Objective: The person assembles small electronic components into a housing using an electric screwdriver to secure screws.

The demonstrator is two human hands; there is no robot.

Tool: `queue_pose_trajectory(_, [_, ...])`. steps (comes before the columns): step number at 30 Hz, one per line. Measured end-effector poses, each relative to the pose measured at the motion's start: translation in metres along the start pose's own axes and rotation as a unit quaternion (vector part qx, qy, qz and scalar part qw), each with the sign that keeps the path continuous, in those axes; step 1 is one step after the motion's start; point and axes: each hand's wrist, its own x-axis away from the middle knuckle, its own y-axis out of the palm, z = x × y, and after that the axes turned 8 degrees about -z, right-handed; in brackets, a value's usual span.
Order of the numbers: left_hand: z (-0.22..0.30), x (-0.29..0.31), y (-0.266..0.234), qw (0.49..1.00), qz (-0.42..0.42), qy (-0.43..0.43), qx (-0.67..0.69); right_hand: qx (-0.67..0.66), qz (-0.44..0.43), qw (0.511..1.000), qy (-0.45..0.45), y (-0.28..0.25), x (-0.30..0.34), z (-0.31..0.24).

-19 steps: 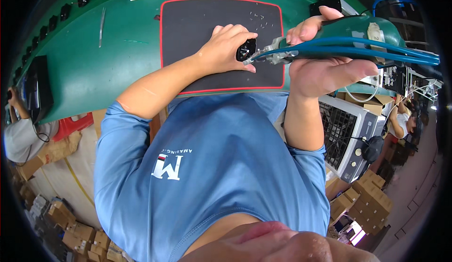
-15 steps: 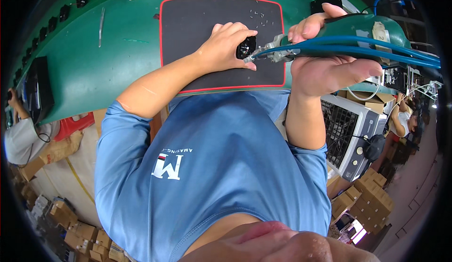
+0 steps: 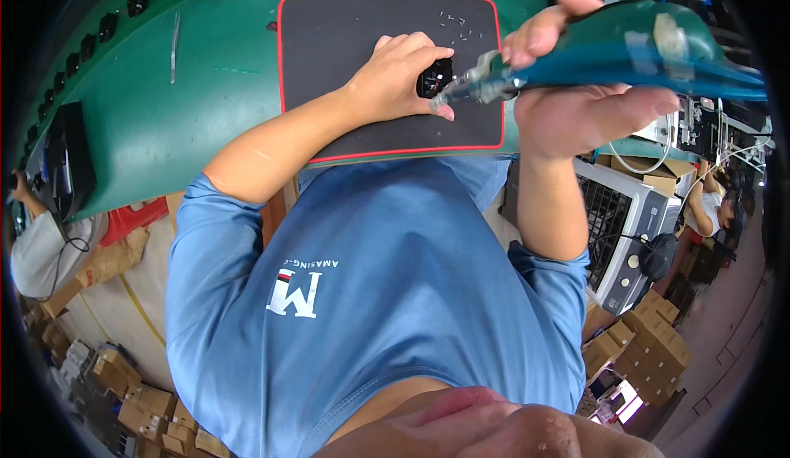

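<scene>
My left hand rests on a dark mat with a red border and pins a small black round part under its fingers. My right hand grips a teal powered screwdriver held sideways. Its metal tip points left and meets the black part at my left fingertips. Several tiny screws lie scattered on the mat above the hands.
The mat lies on a green workbench with a row of black parts along its far edge. A white machine stands at my right. Cardboard boxes are stacked on the floor. Another person is at the left.
The hands and the screwdriver have hardly shifted; the tip stays on the black part.
</scene>
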Motion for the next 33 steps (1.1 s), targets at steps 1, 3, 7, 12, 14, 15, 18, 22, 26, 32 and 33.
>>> queue_pose_trajectory(1, [-0.001, 0.002, -0.001, 1.0, -0.001, -0.009, 0.006, -0.013, -0.061, 0.998, -0.005, 0.0, -0.009, -0.008])
queue_pose_trajectory(3, [0.0, 0.001, -0.002, 1.0, 0.003, 0.008, 0.01, -0.014, -0.146, 0.989, -0.018, 0.001, -0.026, -0.04])
queue_pose_trajectory(7, [-0.001, 0.0, -0.002, 1.0, 0.007, 0.022, 0.015, -0.025, -0.155, 0.988, -0.006, -0.001, -0.038, -0.062])
queue_pose_trajectory(12, [0.0, 0.004, -0.003, 1.0, 0.003, 0.008, 0.017, 0.056, 0.103, 0.993, 0.01, 0.053, -0.028, -0.021])
queue_pose_trajectory(14, [0.002, 0.002, -0.002, 1.0, 0.018, 0.017, 0.018, 0.073, 0.109, 0.991, 0.01, 0.048, -0.021, -0.01])
queue_pose_trajectory(15, [0.002, 0.001, -0.002, 0.999, 0.02, 0.014, 0.022, 0.088, 0.111, 0.99, 0.008, 0.046, -0.019, -0.006])
queue_pose_trajectory(18, [0.004, 0.001, -0.003, 0.999, 0.021, 0.01, 0.026, 0.077, 0.096, 0.992, -0.014, 0.046, -0.019, -0.003])
queue_pose_trajectory(22, [0.004, 0.001, -0.005, 1.0, 0.013, 0.008, 0.021, 0.062, 0.121, 0.991, 0.001, 0.052, -0.02, -0.004])
queue_pose_trajectory(26, [0.004, 0.002, -0.007, 1.0, -0.006, 0.001, 0.017, 0.092, 0.094, 0.991, -0.016, 0.047, -0.018, 0.0])
queue_pose_trajectory(32, [0.004, 0.003, -0.007, 1.0, -0.005, 0.001, 0.022, 0.117, 0.06, 0.991, -0.034, 0.043, -0.017, -0.001])
queue_pose_trajectory(33, [0.004, 0.004, -0.007, 1.0, -0.008, -0.002, 0.023, 0.119, 0.054, 0.991, -0.037, 0.043, -0.017, -0.001])
